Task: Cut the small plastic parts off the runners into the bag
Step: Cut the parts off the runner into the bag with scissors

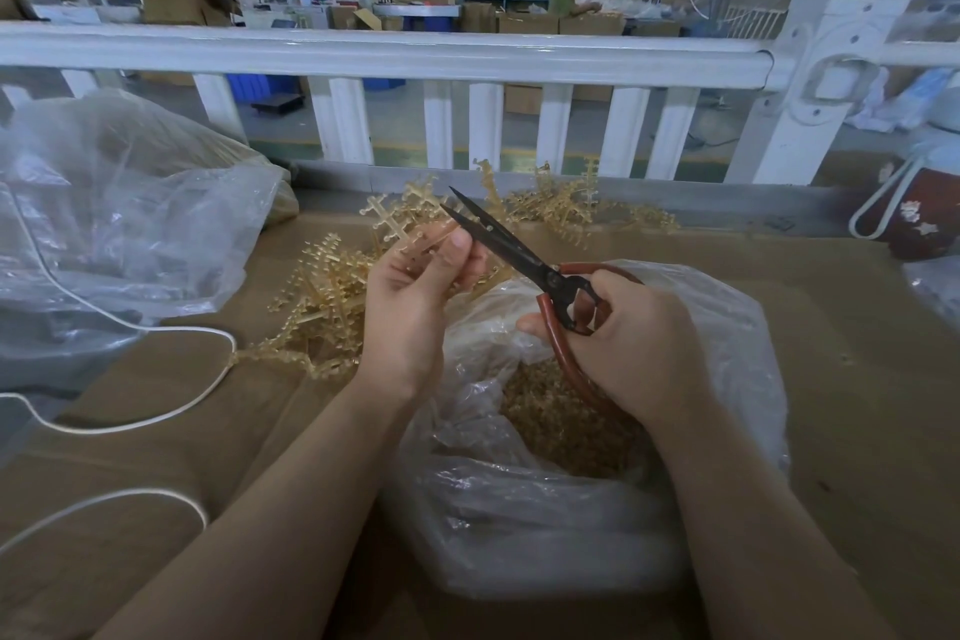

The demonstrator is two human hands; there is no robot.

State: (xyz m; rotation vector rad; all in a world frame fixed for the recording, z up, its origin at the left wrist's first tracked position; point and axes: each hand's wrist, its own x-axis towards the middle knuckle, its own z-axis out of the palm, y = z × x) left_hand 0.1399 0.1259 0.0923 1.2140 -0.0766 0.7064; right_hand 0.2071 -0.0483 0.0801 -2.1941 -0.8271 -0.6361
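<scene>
Frame centre: left hand (415, 286) pinching runner (431, 237); right hand (618, 333) gripping scissors (511, 250), blades parted, pointing upper left. Below: bag (727, 327) of parts (561, 421). Left: runner pile (322, 296), cord (156, 411). Behind: railing (384, 52).

Your brown cardboard-covered bench (857, 327) carries an open clear bag of cut parts (727, 338), heaped amber runners (322, 296), a white cord (156, 411), and a larger, perhaps part-filled plastic bag (130, 213).

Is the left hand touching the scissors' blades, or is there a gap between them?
Cannot tell. In the head view, the left hand's thumb overlaps the scissors; no contact or gap shows plainly.
</scene>
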